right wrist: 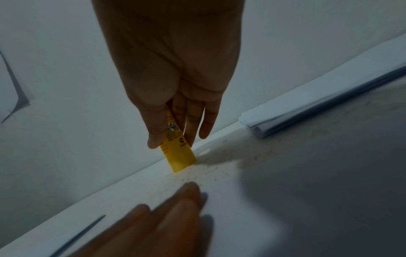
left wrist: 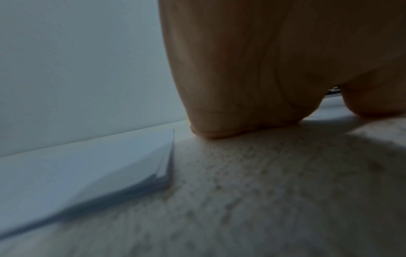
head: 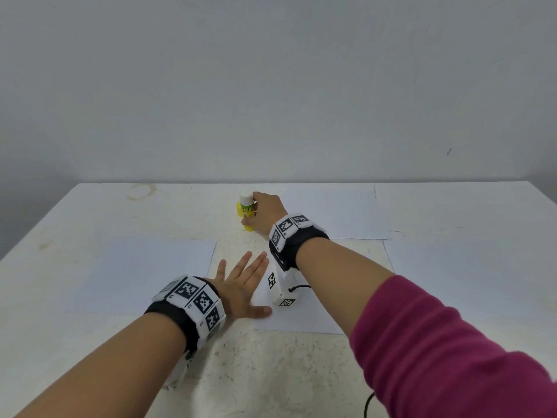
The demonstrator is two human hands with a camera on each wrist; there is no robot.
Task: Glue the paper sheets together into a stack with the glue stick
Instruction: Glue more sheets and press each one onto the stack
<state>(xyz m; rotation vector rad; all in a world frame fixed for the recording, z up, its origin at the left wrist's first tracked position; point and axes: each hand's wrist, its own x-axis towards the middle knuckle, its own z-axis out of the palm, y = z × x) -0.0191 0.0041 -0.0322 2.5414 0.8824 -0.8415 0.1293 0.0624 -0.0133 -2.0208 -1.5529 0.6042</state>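
Observation:
A yellow glue stick (head: 246,211) with a white cap stands on the table at the back centre. My right hand (head: 265,211) grips its body from the right; in the right wrist view thumb and fingers (right wrist: 189,121) close around the glue stick (right wrist: 178,154), whose base touches the table. My left hand (head: 241,285) lies flat with spread fingers, thumb on the edge of a white sheet (head: 295,315) in front of me. A paper stack (head: 141,276) lies to the left, its layered corner showing as the stack (left wrist: 87,173) in the left wrist view. Another sheet (head: 340,212) lies at the back right.
The white speckled table (head: 271,372) ends at a grey wall behind. More paper (head: 470,267) covers the right side. A brownish ring stain (head: 141,191) marks the back left. A black cord (head: 369,405) hangs near my right sleeve.

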